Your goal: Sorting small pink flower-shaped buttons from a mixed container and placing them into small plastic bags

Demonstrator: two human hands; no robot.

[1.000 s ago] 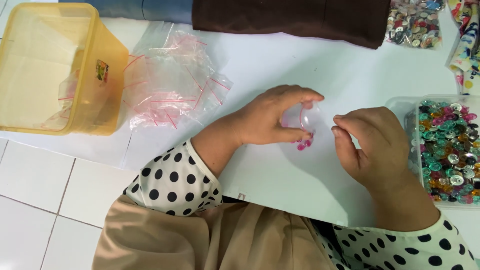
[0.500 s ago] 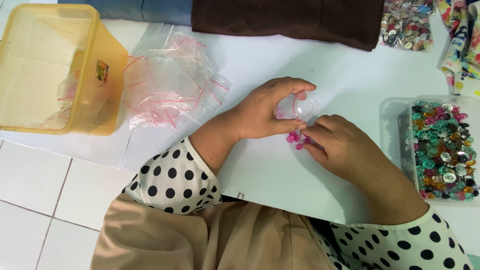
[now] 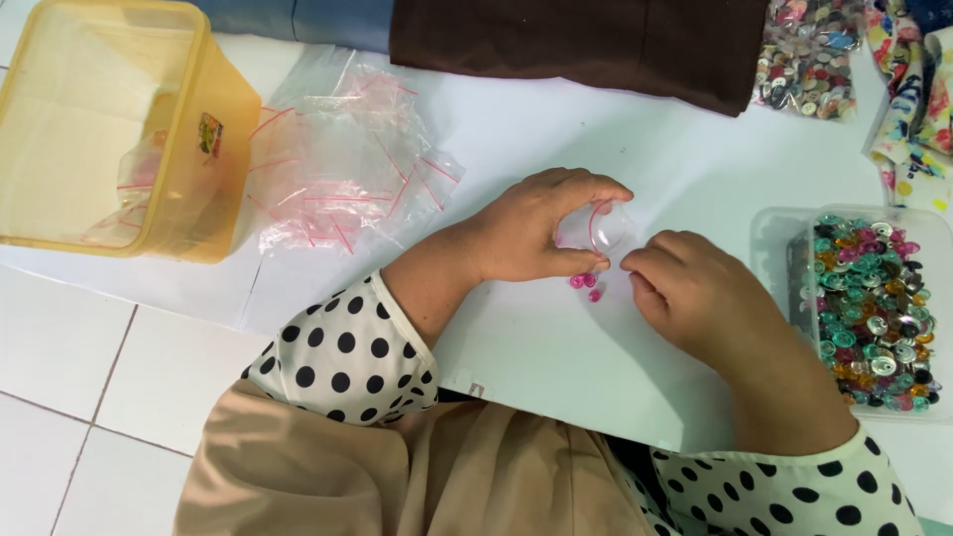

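Head view, looking down on a white sheet spread over a tiled floor. The left hand was curled into a pinch, thumb and fingers closed on the mouth of a small clear plastic bag, which it held open just above the sheet. Several pink buttons lay at the bottom of the bag, directly below the left hand's fingertips and touching the sheet. The right hand lay just to the right of the small clear plastic bag, fingers bent and drawn together at the bag's edge; whether they gripped a button or the bag itself could not be told. Both forearms wore white sleeves with black dots over a tan garment. Well to the right of the bag stood a clear plastic tray filled with mixed coloured buttons, mostly teal, pink and silver. To the left of the bag, and apart from it, lay a loose heap of empty clear bags with red seal strips; farther left again stood a translucent yellow plastic box, with a few more such bags inside. Beyond the bag, at the far edge of the sheet, lay folded dark brown cloth with blue cloth beside it, a second pile of buttons to the upper right, and patterned fabric at the right edge.
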